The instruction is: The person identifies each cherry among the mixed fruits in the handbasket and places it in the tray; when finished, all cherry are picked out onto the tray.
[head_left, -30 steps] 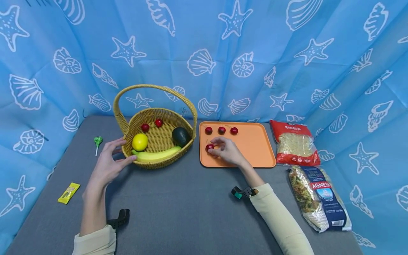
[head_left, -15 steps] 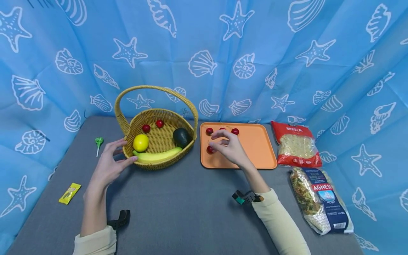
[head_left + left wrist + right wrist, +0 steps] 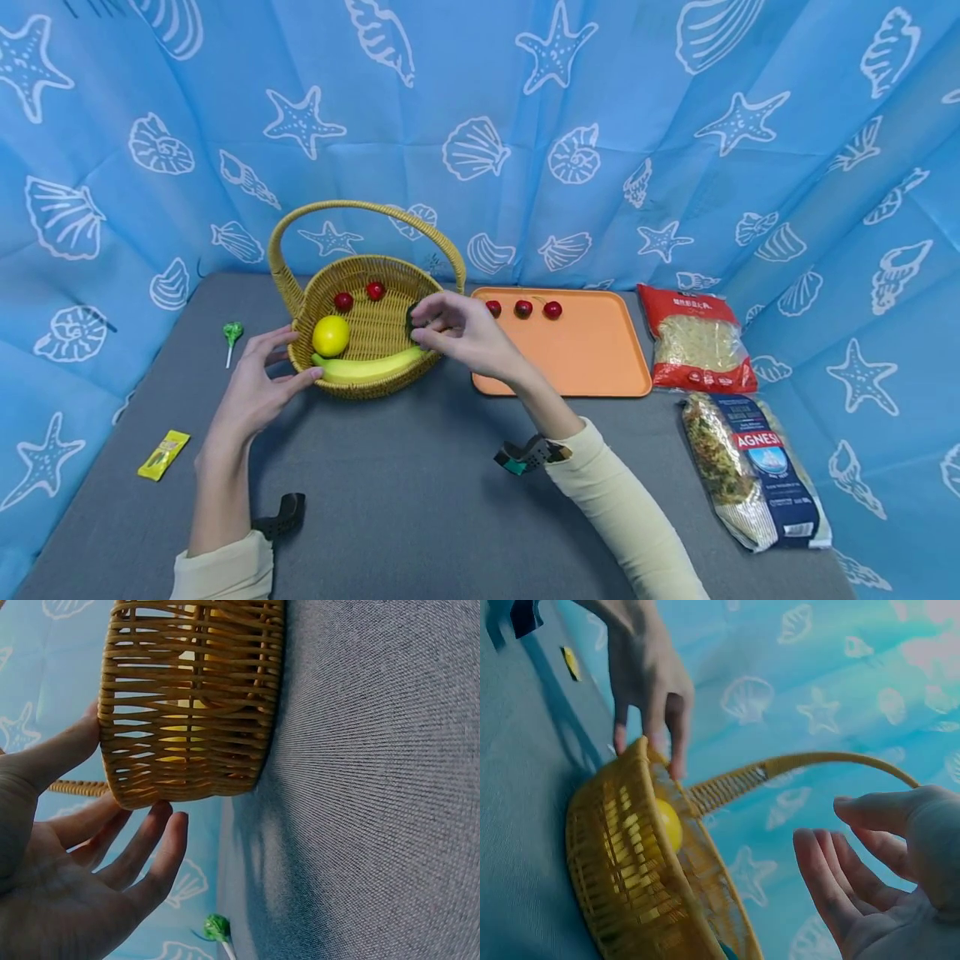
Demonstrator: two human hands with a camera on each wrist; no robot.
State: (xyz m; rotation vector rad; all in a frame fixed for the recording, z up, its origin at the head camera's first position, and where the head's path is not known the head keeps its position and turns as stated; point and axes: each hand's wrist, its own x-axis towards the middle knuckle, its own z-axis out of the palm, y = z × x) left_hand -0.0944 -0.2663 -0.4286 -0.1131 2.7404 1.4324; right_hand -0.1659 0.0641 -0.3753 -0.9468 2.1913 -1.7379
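Note:
My left hand [image 3: 258, 383] holds the left rim of a yellow wicker basket [image 3: 377, 387], thumb toward the front and fingers farther back. Inside lie a banana [image 3: 367, 367], a yellow round fruit [image 3: 331, 337] like a lemon, two cherries [image 3: 376, 291] and a dark avocado [image 3: 411, 320], mostly covered by my right hand [image 3: 468, 333]. That hand hovers over the basket's right side. Its thumb and fingertips stand apart in the right wrist view, and nothing shows between them. Three cherries [image 3: 523, 308] line the back of the orange tray [image 3: 577, 358]. My right hand covers the tray's left part.
Right of the tray lie a red pasta packet [image 3: 697, 340] and a dark blue pasta bag [image 3: 757, 471]. At left are a green lollipop [image 3: 232, 332] and a yellow wrapped candy [image 3: 163, 455]. A blue patterned curtain [image 3: 480, 83] closes off the back and sides.
My right hand has let go of a cherry on the tray's left side, lifted, and moved left over the basket. The left hand has stayed on the basket rim.

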